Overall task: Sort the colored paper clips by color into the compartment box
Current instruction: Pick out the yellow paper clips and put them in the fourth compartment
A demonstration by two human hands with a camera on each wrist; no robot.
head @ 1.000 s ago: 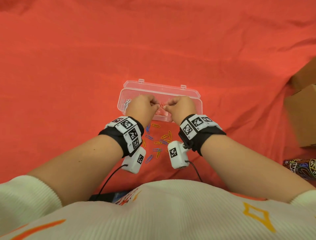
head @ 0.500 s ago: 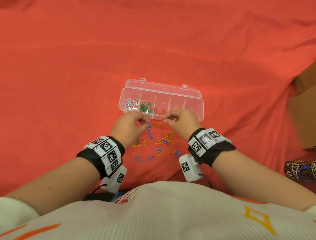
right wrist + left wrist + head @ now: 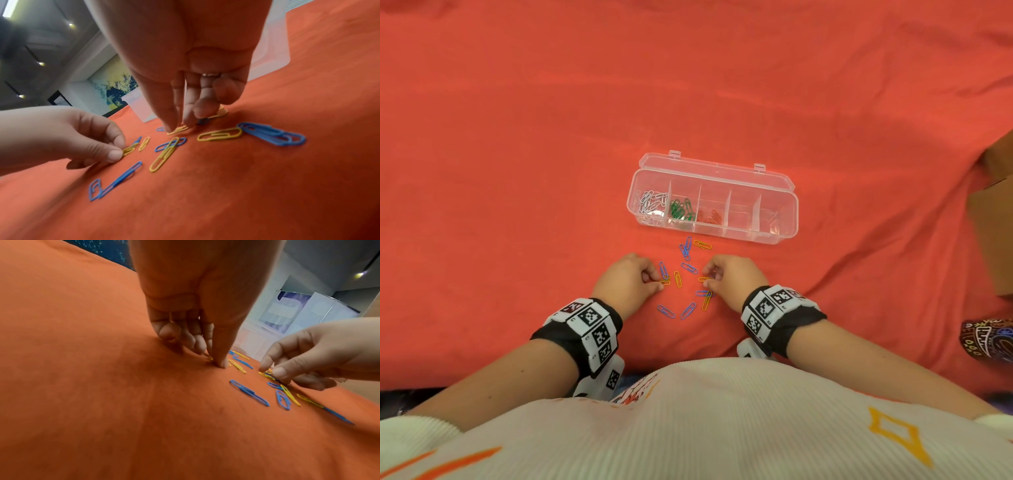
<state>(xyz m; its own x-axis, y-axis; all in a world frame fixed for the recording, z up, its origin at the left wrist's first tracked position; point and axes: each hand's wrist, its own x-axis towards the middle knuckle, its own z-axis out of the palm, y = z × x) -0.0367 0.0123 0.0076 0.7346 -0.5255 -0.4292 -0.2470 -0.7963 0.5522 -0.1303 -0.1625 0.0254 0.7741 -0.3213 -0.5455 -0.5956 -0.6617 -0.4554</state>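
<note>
A clear compartment box (image 3: pixel 791 212) lies open on the red cloth. It holds white clips (image 3: pixel 650 202) in the leftmost cell, then green clips (image 3: pixel 681 210), then red clips (image 3: pixel 710 216). Loose blue clips (image 3: pixel 689 267) and yellow clips (image 3: pixel 702 244) are scattered in front of it. My left hand (image 3: pixel 658 281) is down on the cloth and pinches a yellow clip (image 3: pixel 128 150) between thumb and forefinger. My right hand (image 3: pixel 707 279) pinches another yellow clip (image 3: pixel 177 129) the same way. Both clips still touch the cloth.
A brown cardboard box (image 3: pixel 993 219) stands at the right edge. A dark patterned object (image 3: pixel 986 339) lies below it. The red cloth (image 3: pixel 551 171) has soft folds and spreads wide around the box.
Both hands have drawn back from over the box toward me and come down on the loose clips. Each now pinches a yellow clip.
</note>
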